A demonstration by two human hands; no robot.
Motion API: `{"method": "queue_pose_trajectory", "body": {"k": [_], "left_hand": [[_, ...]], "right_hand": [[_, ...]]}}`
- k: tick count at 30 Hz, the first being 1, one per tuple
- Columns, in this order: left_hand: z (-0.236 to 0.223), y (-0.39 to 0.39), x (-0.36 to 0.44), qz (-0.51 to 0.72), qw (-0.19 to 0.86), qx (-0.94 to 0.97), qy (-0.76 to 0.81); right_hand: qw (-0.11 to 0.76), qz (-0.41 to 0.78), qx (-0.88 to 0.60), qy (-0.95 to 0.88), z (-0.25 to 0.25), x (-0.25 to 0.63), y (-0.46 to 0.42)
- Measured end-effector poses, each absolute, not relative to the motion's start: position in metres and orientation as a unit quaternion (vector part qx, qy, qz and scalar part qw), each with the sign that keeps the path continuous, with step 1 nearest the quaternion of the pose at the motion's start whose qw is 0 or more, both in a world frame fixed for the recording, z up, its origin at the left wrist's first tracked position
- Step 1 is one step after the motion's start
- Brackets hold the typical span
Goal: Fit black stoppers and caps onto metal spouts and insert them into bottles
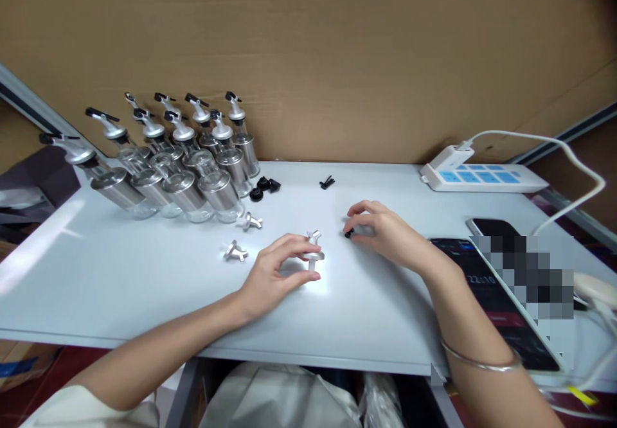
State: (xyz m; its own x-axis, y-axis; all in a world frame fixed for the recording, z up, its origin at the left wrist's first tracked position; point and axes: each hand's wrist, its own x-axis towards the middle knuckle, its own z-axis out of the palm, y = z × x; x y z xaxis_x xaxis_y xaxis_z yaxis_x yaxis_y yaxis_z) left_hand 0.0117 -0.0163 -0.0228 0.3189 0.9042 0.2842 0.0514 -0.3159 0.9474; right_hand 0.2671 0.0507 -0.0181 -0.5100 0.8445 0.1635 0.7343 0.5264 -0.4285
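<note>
Counter: a pale grey counter, backed by a cardboard panel.
Bottles: a close group of glass and steel bottles at the far left of the counter; many carry silver pourers with black tops, while several in front show bare necks.
Loose spouts: two silver spouts lying on their sides, one just beside the front bottles, the other nearer the left hand.
Black parts: a small cluster of black parts to the right of the bottles.
Left hand: the left hand, fingers parted only by the height of the piece they grip, thumb below and fingertips above.
Held spout: a silver spout in that grip, upright, forked end uppermost, stem downward, between the two hands' wrists and near the middle of the counter.
Black clip: a forked black clip lying farther back, well apart from both hands.
Right hand: the right hand, fingers curled and nearly together at the tips, pinching a small black piece low over the counter; contact with the surface cannot be told.
Right side: a white power strip behind, two phones in front, partly pixelated.
</note>
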Motion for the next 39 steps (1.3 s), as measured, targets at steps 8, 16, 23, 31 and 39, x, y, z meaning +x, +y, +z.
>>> {"method": "queue_pose_trajectory", "body": {"k": [8,16,23,31,39], "left_hand": [[-0.019,-0.017,0.013,0.461,0.466,0.666,0.355],[-0.02,-0.017,0.012,0.453,0.455,0.677,0.36],[-0.022,-0.016,0.013,0.459,0.451,0.68,0.35],[-0.022,-0.017,0.012,0.459,0.456,0.679,0.346],[-0.022,-0.017,0.012,0.459,0.445,0.688,0.344]], "right_hand": [[0.176,0.161,-0.475,-0.847,-0.017,0.261,0.05],[0.22,0.141,-0.456,-0.851,-0.007,0.256,0.049],[0.246,0.188,-0.504,-0.806,0.0,0.246,0.042],[0.253,0.186,-0.498,-0.809,0.008,0.238,0.037],[0.303,0.218,-0.468,-0.801,0.01,0.232,0.032]]}}
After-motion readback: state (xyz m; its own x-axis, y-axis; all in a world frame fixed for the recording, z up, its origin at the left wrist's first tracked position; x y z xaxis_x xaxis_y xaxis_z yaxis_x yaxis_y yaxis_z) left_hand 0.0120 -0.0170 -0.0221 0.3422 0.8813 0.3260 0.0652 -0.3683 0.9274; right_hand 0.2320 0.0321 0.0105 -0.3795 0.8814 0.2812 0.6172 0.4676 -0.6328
